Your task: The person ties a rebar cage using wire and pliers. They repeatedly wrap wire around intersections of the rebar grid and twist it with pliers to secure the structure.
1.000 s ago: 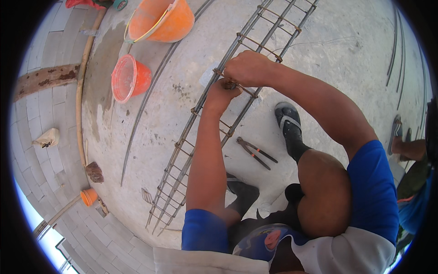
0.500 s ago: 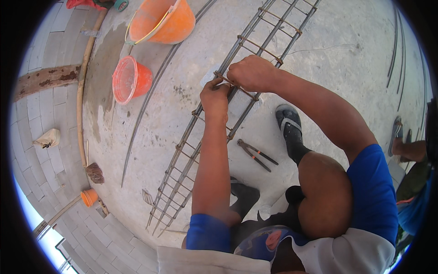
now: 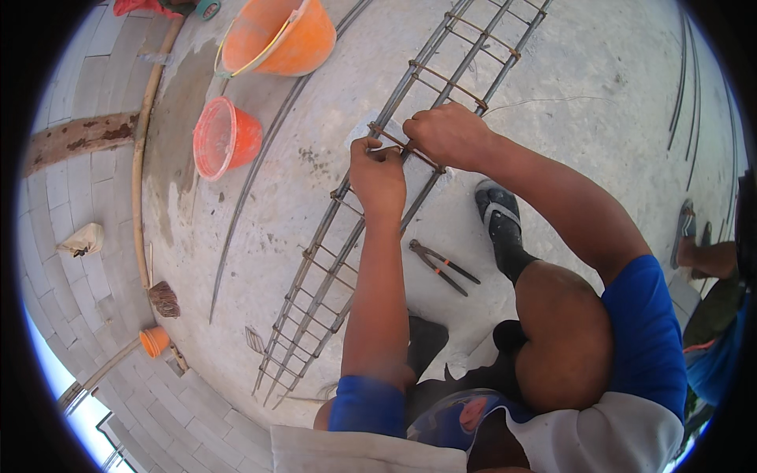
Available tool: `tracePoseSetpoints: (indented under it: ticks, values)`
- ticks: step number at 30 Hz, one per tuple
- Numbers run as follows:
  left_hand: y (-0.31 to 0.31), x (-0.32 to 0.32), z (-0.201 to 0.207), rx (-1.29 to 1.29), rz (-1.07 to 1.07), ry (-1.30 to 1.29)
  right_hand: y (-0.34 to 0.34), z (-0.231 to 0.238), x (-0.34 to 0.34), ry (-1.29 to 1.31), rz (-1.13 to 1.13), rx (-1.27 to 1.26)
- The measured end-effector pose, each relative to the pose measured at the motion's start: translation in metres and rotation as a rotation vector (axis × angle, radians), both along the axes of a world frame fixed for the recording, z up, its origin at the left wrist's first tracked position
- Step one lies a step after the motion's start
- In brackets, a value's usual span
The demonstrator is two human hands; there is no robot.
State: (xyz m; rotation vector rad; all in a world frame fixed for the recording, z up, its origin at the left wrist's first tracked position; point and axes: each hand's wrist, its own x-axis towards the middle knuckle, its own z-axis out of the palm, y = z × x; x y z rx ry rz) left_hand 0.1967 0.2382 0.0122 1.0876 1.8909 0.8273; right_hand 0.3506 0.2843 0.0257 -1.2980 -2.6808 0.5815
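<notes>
A long rebar cage (image 3: pixel 473 57) of steel bars and square stirrups slants across the concrete floor in front of me. Over its middle, my left hand (image 3: pixel 378 175) pinches thumb and finger together beside a stirrup; what lies between them is too small to make out. Just to the right, my right hand (image 3: pixel 448 135) is a closed fist, knuckles up, against the same stirrup. A thin tie wire (image 3: pixel 544 100) trails rightward over the floor from that fist, its near end hidden. Pincers (image 3: pixel 443 266) with black and orange handles lie open by my sandalled foot (image 3: pixel 498 211).
A big orange bucket (image 3: pixel 277 38) and a smaller red-orange bucket (image 3: pixel 227 139) stand left of the cage, beside long loose bars (image 3: pixel 251 185). A block wall (image 3: pixel 71 197) rises at far left. More bars (image 3: pixel 695 102) and another person's foot (image 3: pixel 684 229) are at right.
Both hands have shifted slightly right along the stirrup, the right one also lower. The trailing wire has moved a little nearer me. The cage and pincers have stayed in place.
</notes>
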Motion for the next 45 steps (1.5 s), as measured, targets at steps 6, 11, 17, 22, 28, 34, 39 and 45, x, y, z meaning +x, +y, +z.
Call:
tracePoseSetpoints:
  ticks: [6, 11, 17, 22, 28, 34, 39, 45]
  values:
    - [-0.014, 0.016, 0.016, 0.036, 0.043, -0.040, -0.022, 0.013, 0.002, 0.033, -0.080, -0.166]
    - [-0.019, 0.000, 0.001, 0.076, -0.056, -0.145, -0.038, 0.009, -0.011, -0.033, 0.125, -0.101]
    - [0.001, -0.032, -0.004, -0.175, -0.057, -0.510, 0.008, 0.024, -0.040, -0.114, 0.230, 0.025]
    - [0.002, -0.033, -0.015, -0.140, -0.001, -0.743, 0.029, 0.021, -0.039, -0.065, 0.026, -0.032]
    - [-0.003, -0.036, -0.023, -0.061, -0.227, -0.392, 0.014, 0.018, -0.019, -0.222, -0.092, -0.016]
    - [-0.020, -0.013, -0.024, 0.219, -0.244, -0.066, -0.014, 0.039, -0.004, -0.193, -0.013, -0.182]
    - [-0.018, -0.005, -0.031, 0.353, -0.257, 0.020, -0.025, 0.038, 0.003, -0.213, -0.028, -0.173]
    - [-0.037, -0.043, -0.005, 0.305, -0.346, 0.216, -0.082, 0.088, -0.036, -0.204, 0.280, 0.322]
